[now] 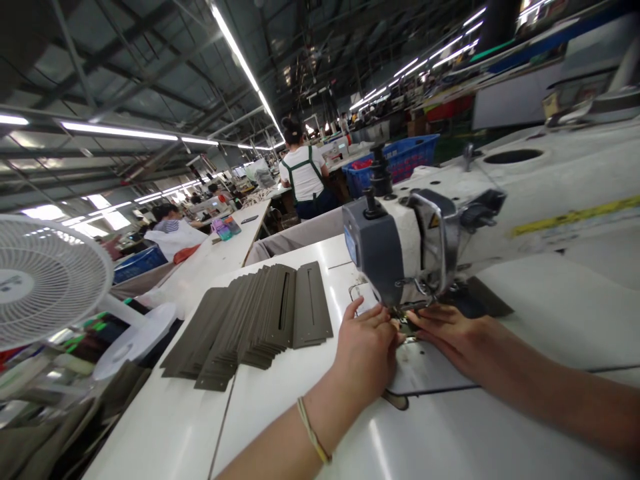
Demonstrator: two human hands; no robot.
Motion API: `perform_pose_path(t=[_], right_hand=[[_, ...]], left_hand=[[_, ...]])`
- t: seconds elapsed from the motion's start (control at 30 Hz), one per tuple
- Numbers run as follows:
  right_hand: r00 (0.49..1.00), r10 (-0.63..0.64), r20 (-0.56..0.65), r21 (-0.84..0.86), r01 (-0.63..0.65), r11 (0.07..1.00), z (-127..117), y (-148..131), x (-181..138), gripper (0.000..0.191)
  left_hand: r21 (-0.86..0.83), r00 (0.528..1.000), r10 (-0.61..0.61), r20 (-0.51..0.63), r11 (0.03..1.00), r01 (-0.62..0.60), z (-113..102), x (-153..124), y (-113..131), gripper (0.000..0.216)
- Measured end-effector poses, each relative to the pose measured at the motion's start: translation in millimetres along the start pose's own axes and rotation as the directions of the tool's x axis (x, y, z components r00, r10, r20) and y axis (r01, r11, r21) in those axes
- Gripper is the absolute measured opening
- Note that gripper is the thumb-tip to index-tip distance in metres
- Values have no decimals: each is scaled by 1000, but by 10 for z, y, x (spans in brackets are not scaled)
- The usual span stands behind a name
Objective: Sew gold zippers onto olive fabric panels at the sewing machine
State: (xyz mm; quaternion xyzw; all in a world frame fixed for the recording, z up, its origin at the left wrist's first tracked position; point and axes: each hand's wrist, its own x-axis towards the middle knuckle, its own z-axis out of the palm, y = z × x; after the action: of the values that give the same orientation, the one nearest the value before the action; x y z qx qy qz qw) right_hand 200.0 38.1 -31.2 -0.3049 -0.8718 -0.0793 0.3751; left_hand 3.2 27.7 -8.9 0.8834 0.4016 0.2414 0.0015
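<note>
I have both hands in view at the sewing machine, the left hand and the right hand facing each other under its head, fingertips close to the needle area from either side. The left hand lies back upward with its fingers bent toward the middle; the right hand reaches in low and flat, fingers stretched forward. I cannot tell whether either grip is pinching or only pressing, since the fingertips hide what lies beneath them. A dark piece lies flat on the bench just beyond the right hand, its near part out of my sight behind the fingers and under the machine head. To the left of the left hand, well apart from it, I see a row of overlapping dark panels fanned across the white top, with a slotted panel lying at the end closest to the machine. A thin yellowish band circles the left wrist. At my far left stands a white fan. Ahead, a person in a white top with green straps has their back to me, near a blue crate, and bottles stand on a farther table.
</note>
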Motion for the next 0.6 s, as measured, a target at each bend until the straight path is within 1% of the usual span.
perform_pose_path(t=[0.1,0.17,0.27,0.37,0.4,0.43,0.47,0.53,0.57,0.6], right_hand=[[1000,-4,-1,-14,4,1000,9,-19,11,32],[1000,18,7,-11,-18,1000,19,4,1,31],[999,43,17,-42,-42,998,-24,141,-22,24],[999,34,18,-227,-29,973,-178,311,-61,20],[999,31,27,-294,-22,955,-243,332,-89,20],[999,24,30,-342,-12,940,-306,319,-131,21],[1000,7,26,-364,3,931,-361,269,-189,23],[999,-51,-3,-317,48,947,-434,70,-360,27],[998,-70,-7,-258,65,964,-449,-61,-473,29],[998,-60,-18,-181,55,982,-454,-195,-603,29]], left_hand=[[-2,1000,6,-16,1000,-6,9,6,0,10],[-4,1000,5,-22,1000,-5,18,8,-11,10],[-7,999,-10,-32,1000,10,15,2,-36,7],[-2,995,-40,-88,999,40,-37,-37,13,2],[2,993,-40,-112,999,41,-65,-61,67,3],[4,991,-26,-129,1000,27,-95,-88,144,10],[3,991,11,-131,1000,-11,-124,-118,239,20],[-8,987,137,-80,990,-138,-172,-171,456,42],[-15,978,209,-28,978,-209,-186,-191,556,48],[-28,961,276,34,961,-275,-194,-204,638,47]])
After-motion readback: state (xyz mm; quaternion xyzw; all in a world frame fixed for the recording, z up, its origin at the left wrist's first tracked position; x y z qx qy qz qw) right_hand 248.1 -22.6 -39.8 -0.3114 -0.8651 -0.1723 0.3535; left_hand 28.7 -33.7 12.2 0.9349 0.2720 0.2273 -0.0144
